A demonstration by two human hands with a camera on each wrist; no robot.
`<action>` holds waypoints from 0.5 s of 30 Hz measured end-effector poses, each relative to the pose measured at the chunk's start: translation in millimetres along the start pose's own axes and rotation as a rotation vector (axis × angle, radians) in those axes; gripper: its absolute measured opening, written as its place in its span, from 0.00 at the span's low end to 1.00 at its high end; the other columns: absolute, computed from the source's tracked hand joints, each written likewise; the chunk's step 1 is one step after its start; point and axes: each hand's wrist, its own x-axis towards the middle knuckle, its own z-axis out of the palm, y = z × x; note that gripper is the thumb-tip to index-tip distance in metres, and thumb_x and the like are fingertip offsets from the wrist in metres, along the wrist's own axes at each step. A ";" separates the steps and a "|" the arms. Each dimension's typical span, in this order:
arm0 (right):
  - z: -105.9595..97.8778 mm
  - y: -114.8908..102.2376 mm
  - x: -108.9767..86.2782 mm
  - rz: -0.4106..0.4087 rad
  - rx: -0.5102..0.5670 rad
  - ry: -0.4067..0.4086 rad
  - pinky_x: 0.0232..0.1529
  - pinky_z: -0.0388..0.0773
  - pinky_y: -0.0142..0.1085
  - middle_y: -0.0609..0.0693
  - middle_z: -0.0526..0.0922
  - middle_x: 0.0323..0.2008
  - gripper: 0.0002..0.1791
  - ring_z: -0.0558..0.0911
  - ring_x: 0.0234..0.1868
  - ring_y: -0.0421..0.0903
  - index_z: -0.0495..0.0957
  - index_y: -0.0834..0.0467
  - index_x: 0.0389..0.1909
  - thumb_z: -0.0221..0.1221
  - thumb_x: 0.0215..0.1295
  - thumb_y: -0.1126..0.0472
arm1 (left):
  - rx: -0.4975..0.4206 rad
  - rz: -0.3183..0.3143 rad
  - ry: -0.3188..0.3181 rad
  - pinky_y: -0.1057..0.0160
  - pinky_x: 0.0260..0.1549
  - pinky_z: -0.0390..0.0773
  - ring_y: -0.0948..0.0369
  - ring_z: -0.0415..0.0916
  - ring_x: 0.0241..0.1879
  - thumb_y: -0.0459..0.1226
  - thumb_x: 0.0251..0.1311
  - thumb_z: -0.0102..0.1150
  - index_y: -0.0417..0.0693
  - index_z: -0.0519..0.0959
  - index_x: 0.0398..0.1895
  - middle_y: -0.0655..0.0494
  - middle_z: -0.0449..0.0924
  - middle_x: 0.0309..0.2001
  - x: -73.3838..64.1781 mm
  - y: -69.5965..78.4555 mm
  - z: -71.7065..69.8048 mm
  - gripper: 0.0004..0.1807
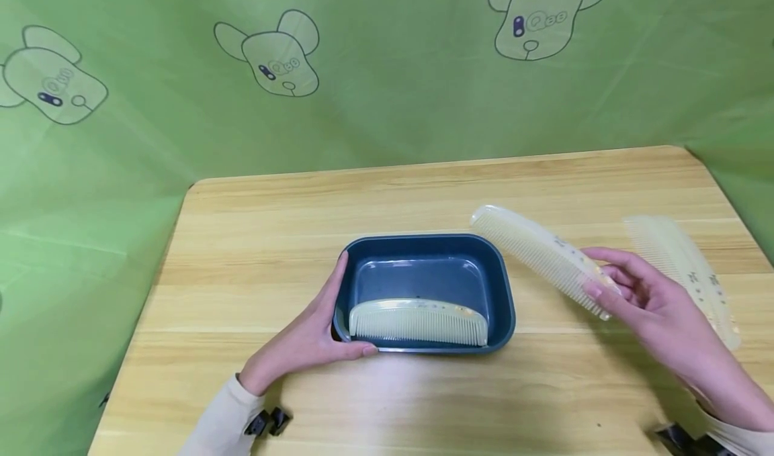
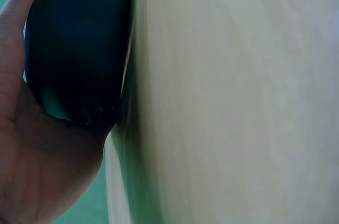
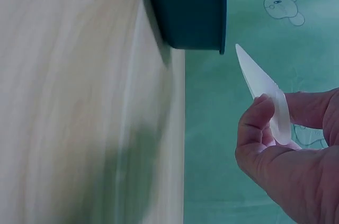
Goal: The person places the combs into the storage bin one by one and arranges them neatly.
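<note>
A dark blue plastic box [image 1: 423,241] sits on the table with one pale, translucent comb [image 1: 417,322] lying along its near side, teeth toward me. My left hand [image 1: 314,328] holds the box's left end, thumb along the front wall and fingers at the left side; the left wrist view shows this hand [image 2: 47,160] against the dark wall. Right of the box, my right hand [image 1: 659,308] pinches another pale comb [image 1: 538,248] by its near end, above the table. In the right wrist view, that comb [image 3: 259,75] appears edge-on between thumb and fingers.
Pale combs [image 1: 689,275], seemingly two overlapping, lie on the table at the right, partly behind my right hand. The wooden table [image 1: 290,228] ends at a green printed cloth [image 1: 387,107] behind and at both sides.
</note>
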 end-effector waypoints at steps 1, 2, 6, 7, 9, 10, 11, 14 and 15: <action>1.4 -1.8 0.6 -0.005 0.005 -0.007 0.34 0.80 0.30 0.43 0.85 0.49 0.29 0.82 0.40 0.39 0.74 0.48 0.76 0.62 0.80 0.69 | 0.000 0.001 0.000 0.39 0.79 0.51 0.53 0.35 0.86 0.53 0.56 0.85 0.67 0.25 0.90 0.59 0.26 0.89 -0.2 0.2 -0.2 0.79; 3.0 -3.6 1.1 -0.013 0.008 -0.016 0.34 0.80 0.30 0.44 0.85 0.49 0.29 0.82 0.40 0.40 0.74 0.49 0.77 0.62 0.80 0.70 | 0.000 0.001 0.000 0.39 0.79 0.50 0.53 0.35 0.86 0.54 0.57 0.85 0.67 0.25 0.90 0.59 0.26 0.89 -0.2 0.4 -0.4 0.79; 11.2 -8.6 3.4 -0.048 0.015 -0.049 0.33 0.79 0.31 0.45 0.86 0.49 0.30 0.82 0.40 0.41 0.74 0.50 0.77 0.62 0.80 0.72 | 0.002 0.003 0.000 0.39 0.79 0.51 0.53 0.35 0.86 0.54 0.57 0.85 0.67 0.25 0.90 0.58 0.26 0.89 -0.1 0.2 -0.5 0.79; 13.3 -9.1 3.7 -0.057 0.009 -0.052 0.33 0.79 0.31 0.45 0.86 0.48 0.29 0.82 0.39 0.41 0.75 0.51 0.76 0.62 0.79 0.72 | 0.003 0.005 0.000 0.39 0.79 0.51 0.53 0.35 0.86 0.54 0.57 0.85 0.67 0.25 0.90 0.58 0.26 0.89 0.1 0.0 -0.3 0.79; 17.9 -10.1 4.4 -0.074 0.007 -0.062 0.32 0.78 0.31 0.46 0.86 0.47 0.29 0.82 0.38 0.41 0.75 0.51 0.76 0.62 0.79 0.73 | 0.004 0.008 0.001 0.39 0.79 0.51 0.53 0.35 0.86 0.54 0.57 0.85 0.67 0.25 0.90 0.58 0.27 0.89 0.4 -0.5 -0.1 0.79; 20.3 -10.6 4.7 -0.084 0.007 -0.070 0.31 0.77 0.32 0.47 0.86 0.46 0.29 0.82 0.38 0.41 0.76 0.51 0.75 0.62 0.78 0.73 | 0.004 0.009 0.001 0.39 0.79 0.51 0.53 0.35 0.86 0.53 0.56 0.85 0.67 0.25 0.90 0.58 0.27 0.89 0.6 -0.7 0.1 0.79; 23.1 -11.1 4.9 -0.097 0.004 -0.077 0.31 0.77 0.32 0.48 0.86 0.46 0.29 0.82 0.37 0.41 0.76 0.52 0.75 0.63 0.78 0.73 | 0.003 0.011 0.002 0.39 0.79 0.51 0.53 0.35 0.86 0.53 0.56 0.85 0.67 0.25 0.90 0.58 0.27 0.89 0.6 -0.8 0.2 0.79; 30.8 -14.1 5.9 -0.134 0.007 -0.104 0.30 0.77 0.33 0.50 0.86 0.44 0.29 0.81 0.35 0.42 0.76 0.55 0.74 0.63 0.77 0.74 | 0.001 0.010 0.003 0.39 0.79 0.51 0.53 0.35 0.86 0.53 0.56 0.85 0.67 0.25 0.90 0.58 0.27 0.89 0.4 -1.2 0.2 0.79; 33.1 -15.5 6.3 -0.145 0.008 -0.113 0.30 0.77 0.33 0.51 0.86 0.44 0.28 0.81 0.35 0.42 0.76 0.56 0.74 0.63 0.77 0.74 | 0.000 0.010 0.003 0.39 0.79 0.51 0.53 0.35 0.86 0.53 0.56 0.85 0.67 0.25 0.90 0.57 0.27 0.89 0.3 -1.1 0.2 0.79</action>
